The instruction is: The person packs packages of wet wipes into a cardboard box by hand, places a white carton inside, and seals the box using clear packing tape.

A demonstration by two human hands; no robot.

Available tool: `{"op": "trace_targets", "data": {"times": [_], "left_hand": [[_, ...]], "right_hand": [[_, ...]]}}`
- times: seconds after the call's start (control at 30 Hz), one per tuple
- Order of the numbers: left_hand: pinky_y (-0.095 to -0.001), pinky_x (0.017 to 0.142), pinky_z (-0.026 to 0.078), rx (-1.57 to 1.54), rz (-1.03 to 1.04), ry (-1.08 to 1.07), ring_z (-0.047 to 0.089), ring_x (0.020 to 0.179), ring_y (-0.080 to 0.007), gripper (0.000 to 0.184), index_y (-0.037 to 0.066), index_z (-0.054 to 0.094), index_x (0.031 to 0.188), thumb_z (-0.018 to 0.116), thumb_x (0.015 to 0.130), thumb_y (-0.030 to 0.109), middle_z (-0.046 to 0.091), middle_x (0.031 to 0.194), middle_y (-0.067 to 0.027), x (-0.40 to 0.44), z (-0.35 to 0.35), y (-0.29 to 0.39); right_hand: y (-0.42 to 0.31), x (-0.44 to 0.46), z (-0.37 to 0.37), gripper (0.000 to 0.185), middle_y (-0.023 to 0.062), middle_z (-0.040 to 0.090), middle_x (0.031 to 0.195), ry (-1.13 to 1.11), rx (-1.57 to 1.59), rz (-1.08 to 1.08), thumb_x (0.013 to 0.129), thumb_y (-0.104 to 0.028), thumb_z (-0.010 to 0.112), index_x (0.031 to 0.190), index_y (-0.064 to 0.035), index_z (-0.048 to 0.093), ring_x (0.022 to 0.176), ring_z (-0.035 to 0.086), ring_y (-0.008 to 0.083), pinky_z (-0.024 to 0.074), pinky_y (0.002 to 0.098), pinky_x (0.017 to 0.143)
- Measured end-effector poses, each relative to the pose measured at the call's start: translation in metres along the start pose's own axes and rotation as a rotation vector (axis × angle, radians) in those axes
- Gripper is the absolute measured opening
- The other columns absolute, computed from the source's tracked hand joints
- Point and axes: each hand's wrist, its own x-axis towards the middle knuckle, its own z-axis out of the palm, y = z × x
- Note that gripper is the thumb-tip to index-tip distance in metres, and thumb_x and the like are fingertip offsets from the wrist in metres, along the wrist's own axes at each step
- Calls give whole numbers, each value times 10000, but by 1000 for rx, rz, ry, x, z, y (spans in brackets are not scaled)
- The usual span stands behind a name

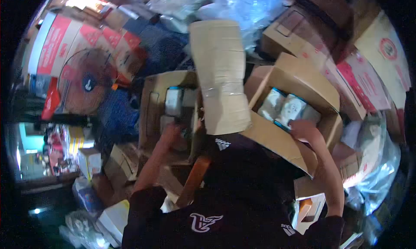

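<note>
My right hand reaches into the open cardboard box on the right. Its curled fingers are at the lower edge of a grey-and-white packet with blue ends. A similar packet lies beside that one. Inside the left cardboard box, my left hand is low down and smeared by motion, so its fingers and anything in them cannot be made out. Just above it in that box is another pale packet with a blue top.
A long taped piece of cardboard stands between the two boxes. Clear plastic bags lie at the back. A fan is at the left, near red-and-white cartons. More cartons and a plastic-wrapped bundle crowd the right.
</note>
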Motion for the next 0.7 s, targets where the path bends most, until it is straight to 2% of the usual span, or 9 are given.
{"op": "trace_targets", "data": {"times": [0.17,0.3,0.37,0.4,0.5,0.53,0.6,0.67,0.7], "left_hand": [[-503,872,463,251,88,410,642,875,-334,294,87,682,949,748,693,215,665,867,-136,-20,21,-15],[-493,801,467,151,-269,689,625,850,-333,339,59,638,800,755,748,373,637,807,-140,-58,-108,48],[-479,824,466,-104,-343,866,607,903,-315,343,68,604,887,722,784,373,614,886,-135,-77,-164,69],[-472,836,465,-325,-336,966,598,929,-306,348,73,588,931,706,802,374,603,926,-132,-83,-183,74],[-450,870,464,-1146,-120,1214,570,1009,-280,372,87,537,1061,657,857,374,569,1046,-125,-69,-209,112],[-443,882,463,-1390,-38,1232,561,1035,-271,384,91,521,1105,640,875,374,558,1086,-122,-59,-212,136],[-429,905,462,-1806,56,1206,543,1088,-254,411,101,487,1192,607,911,375,535,1165,-117,-38,-215,189],[-415,928,461,-2163,42,934,525,1141,-236,442,110,454,1279,574,947,375,513,1245,-112,-16,-205,244],[-408,940,460,-2303,5,771,516,1167,-227,459,115,437,1323,558,965,375,502,1285,-109,-9,-197,275]], "right_hand": [[-29,-14,-34,266,194,676,947,95,32,-31,853,-247,570,1025,-47,609,922,649,388,527,495,799],[-22,-35,-50,271,174,682,917,329,155,-144,875,-274,595,1016,-45,625,880,656,372,520,477,787],[-24,-50,-69,265,158,685,908,434,270,-180,868,-272,637,1023,-57,646,853,663,344,517,442,766],[-31,-57,-80,230,146,685,845,472,357,-225,844,-204,675,1000,-35,657,816,677,295,524,396,751],[-65,-72,-99,241,115,699,899,435,749,-301,849,-147,689,1050,-22,643,834,686,245,530,372,782],[-75,-74,-100,341,109,678,1015,374,853,-397,841,-132,712,1146,-26,600,926,666,228,519,363,840],[-106,-83,-105,568,116,610,1202,337,1090,-534,819,-154,764,1303,-33,492,1081,608,219,481,360,953],[-136,-91,-108,851,130,479,1368,393,1367,-640,785,-235,814,1442,-40,311,1225,503,239,404,362,1061],[-145,-93,-105,849,143,493,1355,529,1488,-682,775,-239,823,1432,-16,333,1226,495,235,381,362,1076]]}}
